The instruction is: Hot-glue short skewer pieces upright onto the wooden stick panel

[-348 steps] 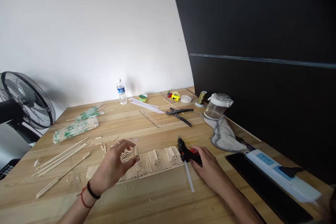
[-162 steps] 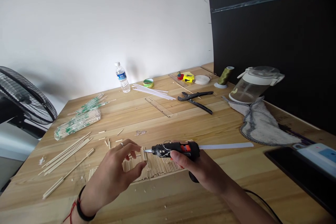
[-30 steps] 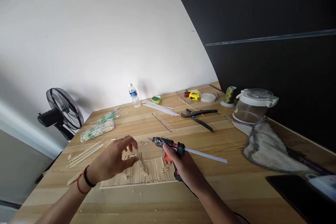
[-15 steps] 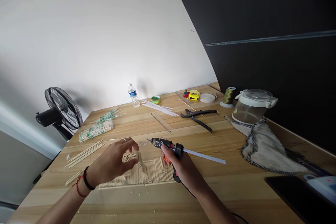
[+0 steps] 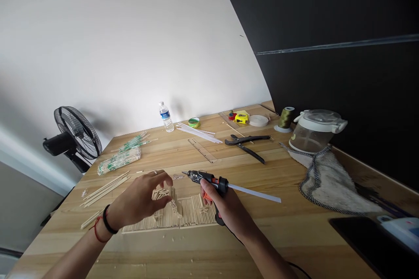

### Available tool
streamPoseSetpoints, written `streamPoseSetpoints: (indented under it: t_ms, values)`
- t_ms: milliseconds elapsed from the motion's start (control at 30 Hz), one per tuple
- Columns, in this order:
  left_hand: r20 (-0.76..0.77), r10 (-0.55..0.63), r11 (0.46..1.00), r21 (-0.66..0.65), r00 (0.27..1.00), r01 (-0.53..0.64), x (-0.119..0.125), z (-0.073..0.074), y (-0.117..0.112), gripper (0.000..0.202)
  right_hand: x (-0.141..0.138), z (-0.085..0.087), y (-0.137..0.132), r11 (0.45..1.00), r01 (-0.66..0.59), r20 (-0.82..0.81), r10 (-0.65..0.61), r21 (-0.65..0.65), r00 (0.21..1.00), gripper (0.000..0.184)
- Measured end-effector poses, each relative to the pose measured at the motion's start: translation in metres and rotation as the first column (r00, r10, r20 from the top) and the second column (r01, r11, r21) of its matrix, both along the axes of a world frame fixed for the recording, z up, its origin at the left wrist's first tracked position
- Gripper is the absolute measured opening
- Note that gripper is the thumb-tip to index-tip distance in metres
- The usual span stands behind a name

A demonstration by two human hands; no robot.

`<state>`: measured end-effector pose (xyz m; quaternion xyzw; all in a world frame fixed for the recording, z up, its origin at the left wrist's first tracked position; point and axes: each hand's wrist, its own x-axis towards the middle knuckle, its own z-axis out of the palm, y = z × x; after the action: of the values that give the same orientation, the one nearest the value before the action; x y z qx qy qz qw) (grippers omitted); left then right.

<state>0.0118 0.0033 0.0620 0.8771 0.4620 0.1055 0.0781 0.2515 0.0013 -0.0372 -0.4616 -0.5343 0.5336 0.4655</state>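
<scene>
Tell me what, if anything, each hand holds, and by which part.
The right hand holds the glue gun by its handle. The left hand curls at a small upright stick bundle; whether it grips that cannot be told.

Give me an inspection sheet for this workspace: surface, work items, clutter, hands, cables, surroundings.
Surface: wooden tabletop, with pale scraps in front of the stick panel.
Work items: glue gun, white glue stick protruding from its back; stick panel bearing raised stick pieces.
Clutter: loose sticks, bagged sticks, ruler, pliers, water bottle, lidded jar, cloth.
Hands: left hand curled at a small stick bundle, grip unclear; right hand holds the glue gun.
Cables: dark cord near the right forearm; far end out of view.
Surroundings: fan at left, white wall behind, black board at right.
</scene>
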Motion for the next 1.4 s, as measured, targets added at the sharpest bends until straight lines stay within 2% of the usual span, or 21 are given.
streamPoseSetpoints:
  t_ms: [167,300,600,900,1400]
  values:
    - [-0.018,0.006,1.000,-0.016,1.000,-0.006,-0.004,-0.001,0.000,0.019,0.000,0.000,0.001,1.000,-0.006,0.003,0.006,0.008,1.000,0.054]
    - [0.025,0.017,0.999,-0.037,1.000,-0.016,-0.008,-0.004,0.001,0.026,0.001,0.000,0.001,1.000,-0.018,0.003,0.018,0.010,1.000,0.055]
    - [0.112,0.020,0.993,-0.120,0.993,-0.007,-0.014,-0.011,0.004,0.025,0.001,0.002,0.001,1.000,-0.004,0.006,0.004,-0.005,1.000,0.054]
    - [0.103,0.035,0.991,-0.129,0.994,-0.021,-0.013,-0.004,0.001,0.025,0.001,0.000,0.001,1.000,-0.029,-0.003,0.029,0.000,1.000,0.055]
    - [0.142,0.069,0.987,-0.154,0.987,-0.047,-0.015,-0.003,0.002,0.016,0.002,0.001,0.001,0.999,-0.030,-0.003,0.030,0.033,1.000,0.054]
